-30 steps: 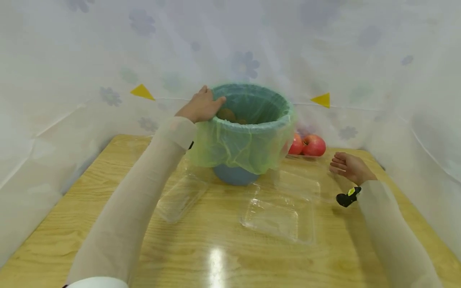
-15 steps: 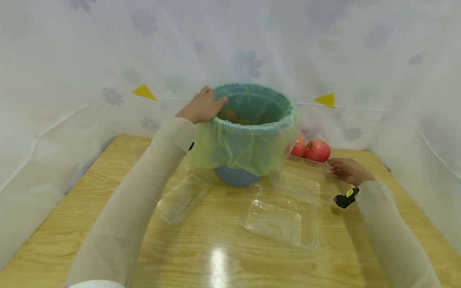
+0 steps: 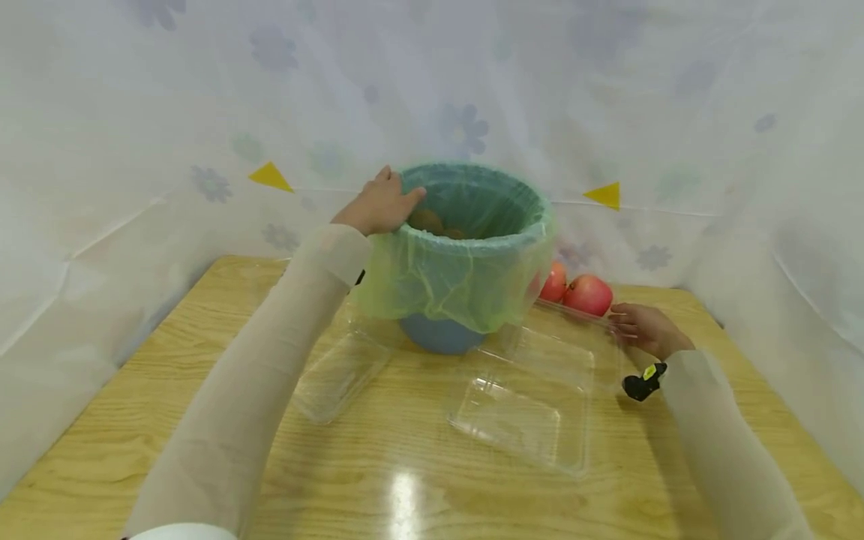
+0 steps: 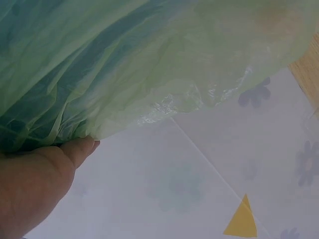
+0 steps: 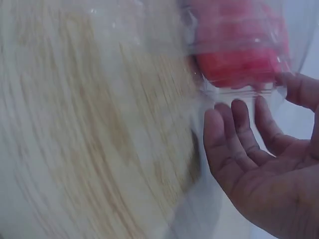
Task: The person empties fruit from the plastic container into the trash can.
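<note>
A blue bin (image 3: 442, 334) lined with a green bag (image 3: 466, 262) stands at the back of the wooden table (image 3: 405, 480). My left hand (image 3: 381, 204) grips its near-left rim, fingers hooked over the top. In the left wrist view the left hand (image 4: 35, 184) has its thumb under the bag's (image 4: 149, 55) overhang. Brown items lie inside the bin. My right hand (image 3: 634, 326) touches the far right edge of an opened clear container (image 3: 540, 390). Its fingers (image 5: 234, 129) are nearly straight against the plastic, by two red apples (image 3: 586, 294).
A second clear tray (image 3: 340, 375) lies left of the bin's base. A white flowered sheet (image 3: 135, 150) walls in the table on three sides, with yellow triangle marks (image 3: 270, 177). The table's front half holds only the clear container.
My right hand has moved forward and left from the bare table to the clear container's far edge beside the apples. The left hand stays on the bin rim.
</note>
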